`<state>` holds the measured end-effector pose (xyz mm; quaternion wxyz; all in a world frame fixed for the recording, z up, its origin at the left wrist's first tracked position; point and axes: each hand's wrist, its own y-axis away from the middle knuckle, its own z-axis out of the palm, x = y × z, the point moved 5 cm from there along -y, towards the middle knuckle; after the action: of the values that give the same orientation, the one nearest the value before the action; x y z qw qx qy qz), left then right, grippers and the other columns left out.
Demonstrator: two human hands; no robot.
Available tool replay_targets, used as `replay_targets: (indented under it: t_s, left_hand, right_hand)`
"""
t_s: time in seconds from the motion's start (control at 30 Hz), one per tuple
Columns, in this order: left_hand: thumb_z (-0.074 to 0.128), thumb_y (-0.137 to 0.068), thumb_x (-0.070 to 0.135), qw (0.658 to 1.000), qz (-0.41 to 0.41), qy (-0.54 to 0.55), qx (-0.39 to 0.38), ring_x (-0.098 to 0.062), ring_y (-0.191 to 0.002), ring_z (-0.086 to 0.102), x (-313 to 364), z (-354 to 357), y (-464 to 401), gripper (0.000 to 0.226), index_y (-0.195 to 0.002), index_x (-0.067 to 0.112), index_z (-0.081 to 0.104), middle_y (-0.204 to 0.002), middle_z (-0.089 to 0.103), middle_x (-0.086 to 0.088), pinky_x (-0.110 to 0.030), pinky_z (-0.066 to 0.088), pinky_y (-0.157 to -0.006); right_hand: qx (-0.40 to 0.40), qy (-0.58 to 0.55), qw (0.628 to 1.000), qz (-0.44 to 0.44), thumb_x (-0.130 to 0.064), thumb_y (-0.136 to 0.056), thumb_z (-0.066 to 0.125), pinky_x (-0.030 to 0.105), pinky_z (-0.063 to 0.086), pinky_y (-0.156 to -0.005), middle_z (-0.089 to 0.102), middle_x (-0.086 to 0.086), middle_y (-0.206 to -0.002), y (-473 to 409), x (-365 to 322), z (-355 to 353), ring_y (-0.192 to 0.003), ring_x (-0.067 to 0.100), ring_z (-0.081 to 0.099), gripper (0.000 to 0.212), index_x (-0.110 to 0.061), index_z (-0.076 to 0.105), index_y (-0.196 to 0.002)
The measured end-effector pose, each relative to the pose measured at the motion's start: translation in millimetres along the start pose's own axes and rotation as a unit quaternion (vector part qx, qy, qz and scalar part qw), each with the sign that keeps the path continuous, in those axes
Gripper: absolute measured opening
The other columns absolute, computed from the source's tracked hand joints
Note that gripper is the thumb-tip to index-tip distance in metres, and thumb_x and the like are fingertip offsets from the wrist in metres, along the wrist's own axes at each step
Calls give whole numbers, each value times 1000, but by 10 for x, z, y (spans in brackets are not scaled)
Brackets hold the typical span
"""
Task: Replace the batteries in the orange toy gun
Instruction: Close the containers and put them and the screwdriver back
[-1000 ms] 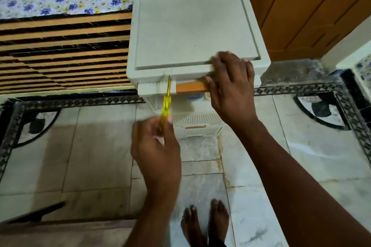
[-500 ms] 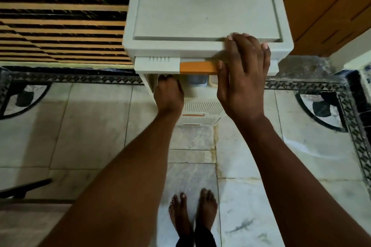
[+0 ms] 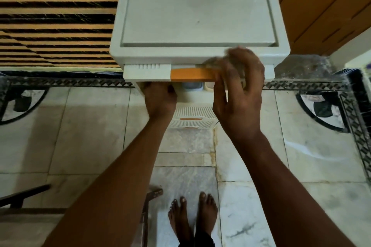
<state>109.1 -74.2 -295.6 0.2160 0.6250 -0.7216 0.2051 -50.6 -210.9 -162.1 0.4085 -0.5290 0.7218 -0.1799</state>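
A white plastic drawer unit (image 3: 198,16) stands below me, seen from above. Its top drawer (image 3: 146,72) has an orange handle (image 3: 190,74) and sticks out slightly. My right hand (image 3: 239,94), blurred by motion, grips the right end of that handle, with fingers over the top and thumb beneath. My left hand (image 3: 160,100) reaches in under the drawer front, and its fingers are hidden there. No toy gun, batteries or screwdriver show in this view.
Lower drawers (image 3: 192,114) with orange handles show beneath the top one. A slatted wooden frame (image 3: 56,22) lies to the left, and wooden cupboard doors (image 3: 325,6) stand to the right. My bare feet (image 3: 192,218) are on the marble floor, beside a metal frame (image 3: 148,206).
My left hand, which held a yellow screwdriver a second ago, has gone under the drawer front and the tool is out of sight. My right hand slid down from the unit's top onto the handle.
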Motion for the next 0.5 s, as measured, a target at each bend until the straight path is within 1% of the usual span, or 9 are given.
replay_targets:
  t_s: [0.07,0.1,0.13,0.2,0.27,0.3,0.33,0.37,0.5]
  left_hand:
    - [71,-85,18,977,-102,185,6,-22,-99,73,77,-322,280,13,-95,16,79,-97,80,-1,-23,49,-88]
    - [74,-80,13,945,-130,301,-5,-22,-98,75,146,-470,426,15,-94,16,79,-95,80,-1,-29,55,-91]
    - [73,-77,7,900,-146,411,-18,-25,-98,75,217,-611,549,19,-94,14,78,-95,80,-4,-37,59,-91]
    - [69,-78,-3,802,-177,570,-28,-32,-100,75,350,-875,706,22,-97,8,73,-98,77,-14,-38,61,-87]
    - [67,-84,-3,725,-229,649,-18,-31,-98,76,448,-1057,714,20,-102,6,69,-102,74,-16,-37,61,-87]
    - [69,-87,-1,698,-258,668,-7,-28,-97,77,482,-1118,687,18,-104,5,68,-103,75,-15,-37,62,-87]
    - [72,-89,2,680,-282,677,2,-26,-96,78,510,-1159,656,17,-105,4,67,-104,77,-14,-38,63,-87]
    - [75,-90,5,675,-303,673,11,-25,-95,78,527,-1193,638,16,-104,5,67,-103,78,-13,-38,64,-85]
    - [78,-89,6,696,-371,614,33,-22,-88,77,492,-1270,719,15,-99,9,67,-103,77,-13,-32,64,-75]
  right_hand:
    - [3,7,1000,4,0,-98,65,55,50,-96,64,31,-121,53,-20,-64,-121,36,53,15,6,75,-107]
    - [-15,17,1000,10,-4,-98,66,54,50,-94,64,30,-120,72,-25,-70,-118,36,53,16,5,75,-108]
    - [-38,30,999,16,-10,-100,66,53,49,-95,64,29,-122,88,-23,-58,-118,37,55,21,3,74,-113]
    - [-80,55,995,23,-19,-102,63,51,46,-100,63,24,-129,95,-23,-32,-122,40,57,29,-1,71,-123]
    - [-104,62,992,32,-24,-104,59,49,42,-102,62,20,-132,68,-50,-37,-125,39,56,31,-4,70,-126]
    - [-113,60,991,41,-26,-104,57,48,41,-101,61,18,-132,41,-66,-51,-125,38,55,32,-6,69,-125]
    - [-122,59,989,52,-28,-105,55,47,39,-100,60,16,-132,9,-82,-71,-124,36,53,31,-8,69,-124]
    - [-132,59,988,63,-28,-105,53,47,37,-98,59,14,-130,-18,-100,-95,-123,35,52,29,-10,69,-121]
    - [-163,65,981,79,-18,-99,53,48,32,-93,57,12,-118,-89,-173,-211,-112,33,52,19,-9,70,-97]
